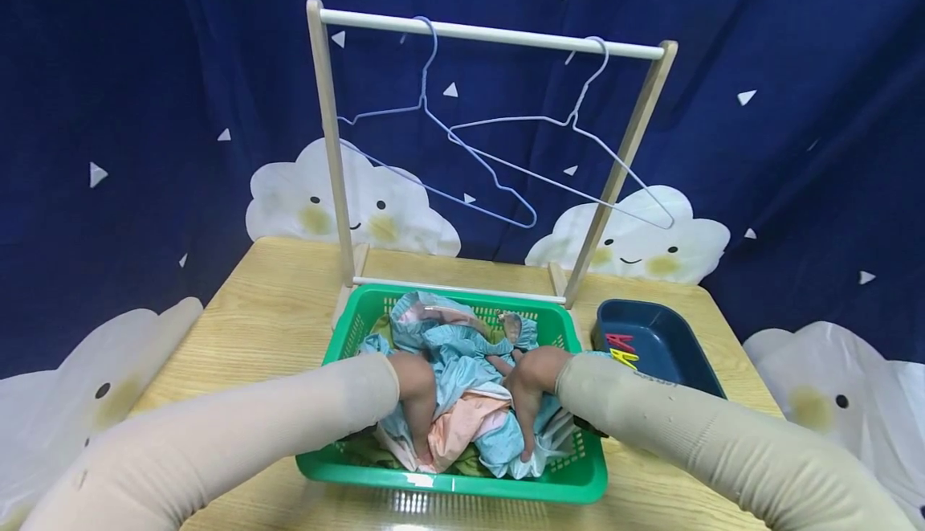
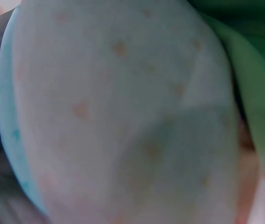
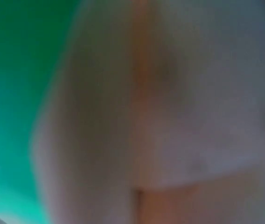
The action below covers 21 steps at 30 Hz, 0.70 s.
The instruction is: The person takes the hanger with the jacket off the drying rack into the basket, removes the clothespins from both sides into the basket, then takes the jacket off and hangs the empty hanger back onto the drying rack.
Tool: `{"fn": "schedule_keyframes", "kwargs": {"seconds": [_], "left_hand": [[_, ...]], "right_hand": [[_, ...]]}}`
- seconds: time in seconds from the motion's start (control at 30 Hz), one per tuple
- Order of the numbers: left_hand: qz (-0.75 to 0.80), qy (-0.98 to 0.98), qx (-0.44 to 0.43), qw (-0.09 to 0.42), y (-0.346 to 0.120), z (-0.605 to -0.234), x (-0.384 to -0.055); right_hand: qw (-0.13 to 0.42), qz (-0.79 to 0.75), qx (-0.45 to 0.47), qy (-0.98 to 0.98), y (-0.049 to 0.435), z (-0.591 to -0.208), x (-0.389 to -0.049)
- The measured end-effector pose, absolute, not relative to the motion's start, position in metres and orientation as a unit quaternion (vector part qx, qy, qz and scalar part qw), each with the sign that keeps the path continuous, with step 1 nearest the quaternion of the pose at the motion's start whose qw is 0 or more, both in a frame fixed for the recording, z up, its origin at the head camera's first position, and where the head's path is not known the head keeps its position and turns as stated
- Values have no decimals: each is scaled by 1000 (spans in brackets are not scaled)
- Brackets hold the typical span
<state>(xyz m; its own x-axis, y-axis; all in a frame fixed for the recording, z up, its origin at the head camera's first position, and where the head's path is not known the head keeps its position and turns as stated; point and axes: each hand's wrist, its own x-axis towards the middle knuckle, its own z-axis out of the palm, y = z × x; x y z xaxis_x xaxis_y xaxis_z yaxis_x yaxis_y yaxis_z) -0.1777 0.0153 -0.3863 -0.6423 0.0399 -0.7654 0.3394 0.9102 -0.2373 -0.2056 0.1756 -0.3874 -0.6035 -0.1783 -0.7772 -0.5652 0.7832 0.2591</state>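
Observation:
A green plastic basket [image 1: 451, 483] holds a heap of crumpled clothes, with a light-blue garment [image 1: 462, 354] on top. Peach cloth [image 1: 462, 426] lies in the middle of the heap, and olive-green cloth [image 1: 470, 463] shows beneath it. My left hand [image 1: 417, 406] reaches down into the heap's left side, its fingertips buried in fabric. On the right side my right hand [image 1: 531, 390] is among the clothes with its fingers spread, partly covered. Pale cloth with small orange marks [image 2: 118, 93] fills the left wrist view. The right wrist view is blurred.
Behind the basket stands a wooden rack with a white rail [image 1: 506, 31]. A blue hanger [image 1: 462, 141] and a paler hanger [image 1: 571, 121] hang from it. To the right, a dark blue tray [image 1: 665, 346] holds red and yellow clips [image 1: 621, 350]. The wooden table [image 1: 267, 306] carries everything.

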Motion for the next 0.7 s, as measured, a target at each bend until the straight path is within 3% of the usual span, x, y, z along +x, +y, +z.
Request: {"fn": "schedule_keyframes", "kwargs": {"seconds": [0.3, 0.7], "left_hand": [[-170, 896, 108, 395, 13, -385, -177], [-195, 889, 135, 391, 5, -377, -176]], "right_hand": [[384, 247, -191, 869, 174, -387, -205], [364, 249, -231, 867, 175, -377, -205]]}}
